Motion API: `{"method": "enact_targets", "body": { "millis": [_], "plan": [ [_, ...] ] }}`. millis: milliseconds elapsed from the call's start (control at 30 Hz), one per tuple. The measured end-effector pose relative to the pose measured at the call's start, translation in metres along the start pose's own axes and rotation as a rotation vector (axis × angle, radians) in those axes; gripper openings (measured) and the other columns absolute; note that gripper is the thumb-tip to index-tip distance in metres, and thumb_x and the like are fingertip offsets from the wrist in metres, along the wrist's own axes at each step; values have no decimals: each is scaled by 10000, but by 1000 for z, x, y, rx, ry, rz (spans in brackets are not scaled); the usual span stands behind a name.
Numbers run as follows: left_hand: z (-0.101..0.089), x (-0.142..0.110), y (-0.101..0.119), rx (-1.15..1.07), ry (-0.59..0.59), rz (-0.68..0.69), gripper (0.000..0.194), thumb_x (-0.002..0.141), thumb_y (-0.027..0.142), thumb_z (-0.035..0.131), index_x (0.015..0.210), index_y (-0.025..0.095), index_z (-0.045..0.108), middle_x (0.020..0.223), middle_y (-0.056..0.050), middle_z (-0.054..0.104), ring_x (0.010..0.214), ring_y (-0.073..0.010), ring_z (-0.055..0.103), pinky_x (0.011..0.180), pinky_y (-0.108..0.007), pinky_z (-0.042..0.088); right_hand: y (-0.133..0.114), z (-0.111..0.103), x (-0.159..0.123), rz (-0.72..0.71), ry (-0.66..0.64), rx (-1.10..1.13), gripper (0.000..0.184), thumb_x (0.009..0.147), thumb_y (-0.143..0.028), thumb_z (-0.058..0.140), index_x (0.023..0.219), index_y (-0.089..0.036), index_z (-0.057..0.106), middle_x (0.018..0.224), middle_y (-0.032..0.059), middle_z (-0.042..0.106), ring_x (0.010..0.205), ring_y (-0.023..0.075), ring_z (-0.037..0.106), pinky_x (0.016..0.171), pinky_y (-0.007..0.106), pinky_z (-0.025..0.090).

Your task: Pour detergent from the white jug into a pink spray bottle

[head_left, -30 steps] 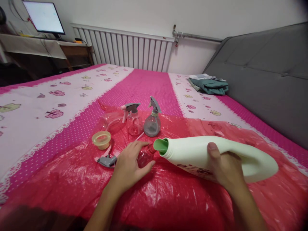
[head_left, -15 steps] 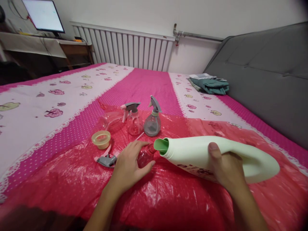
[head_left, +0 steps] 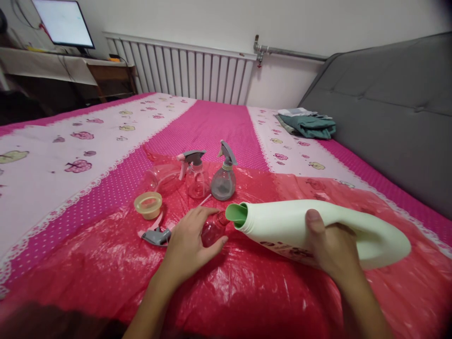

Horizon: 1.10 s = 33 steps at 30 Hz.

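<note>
My right hand [head_left: 332, 245] is wrapped round the handle of a large pale green jug [head_left: 282, 221], tipped on its side with its green spout pointing left. The spout reaches the mouth of a small clear bottle [head_left: 213, 230], which looks red against the sheet. My left hand [head_left: 190, 238] grips that bottle, hiding its left side. Just left of this hand lies a detached grey and pink spray head [head_left: 155, 235]. Whether liquid passes from the spout I cannot make out.
Behind my hands stand a clear spray bottle [head_left: 197, 182] and a grey spray bottle [head_left: 223, 182]. A yellowish cap [head_left: 148, 205] sits to the left. Red plastic sheeting [head_left: 247, 292] covers the near bed. Folded clothes [head_left: 307, 123] lie by the grey headboard [head_left: 388, 103].
</note>
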<state>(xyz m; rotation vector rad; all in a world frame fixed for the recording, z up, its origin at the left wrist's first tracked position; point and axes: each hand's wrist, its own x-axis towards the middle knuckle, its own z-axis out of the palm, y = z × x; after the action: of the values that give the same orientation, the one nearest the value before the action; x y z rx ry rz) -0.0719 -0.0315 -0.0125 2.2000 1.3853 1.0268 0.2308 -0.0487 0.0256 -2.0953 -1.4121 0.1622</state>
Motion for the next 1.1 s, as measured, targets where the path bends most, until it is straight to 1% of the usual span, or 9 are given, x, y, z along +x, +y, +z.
{"method": "enact_targets", "body": {
  "millis": [133,233,333,567,733,867,967,1100],
  "plan": [
    [-1,0,0,-1,4,5,411,907,362,764,1292,259,659,1260,-86,782,1180,-356,750,1032,-547,593,2,0,1,-11,-25,0,906,794,-931,187,871,-189,702,978,261,718,1137,476,673,1057,634,519],
    [-1,0,0,-3,4,8,412,906,355,760,1294,261,658,1256,-87,782,1174,-355,751,1025,-547,596,1,2,0,-10,11,19,925,792,-946,182,873,-184,699,972,266,721,1135,484,673,1065,650,513],
    [0,-1,0,-2,6,9,414,904,360,761,1293,262,659,1253,-88,782,1170,-360,753,1016,-552,598,1,2,-1,5,22,32,963,762,-978,182,874,-177,705,987,278,727,1154,502,671,1091,658,498],
    [0,-2,0,5,-3,7,409,918,367,749,1299,253,653,1267,-98,773,1189,-371,744,1011,-574,595,16,4,5,-36,-45,21,940,785,-971,244,910,-181,739,991,261,740,1142,487,686,1070,644,519],
    [0,-1,0,11,-4,13,410,918,359,751,1301,249,651,1262,-97,773,1179,-362,746,1019,-570,595,11,4,3,-19,15,1,943,810,-940,182,897,-174,726,992,273,733,1147,491,681,1079,653,512],
    [0,0,0,11,2,19,411,918,359,751,1302,251,652,1257,-92,776,1177,-360,749,1017,-559,599,10,4,2,-38,2,-9,906,831,-911,199,900,-180,730,968,254,729,1140,466,686,1054,624,535],
    [-1,0,-1,11,6,16,413,910,365,757,1297,257,658,1254,-88,780,1177,-362,753,1016,-554,602,11,4,2,-48,38,2,905,838,-911,188,885,-182,722,948,253,725,1115,467,685,1042,635,531],
    [0,0,-2,13,7,13,406,912,377,756,1289,257,663,1241,-90,783,1163,-363,757,999,-555,605,7,4,1,-46,19,13,904,812,-934,200,857,-186,705,925,252,716,1091,468,684,1020,637,535]
  ]
}}
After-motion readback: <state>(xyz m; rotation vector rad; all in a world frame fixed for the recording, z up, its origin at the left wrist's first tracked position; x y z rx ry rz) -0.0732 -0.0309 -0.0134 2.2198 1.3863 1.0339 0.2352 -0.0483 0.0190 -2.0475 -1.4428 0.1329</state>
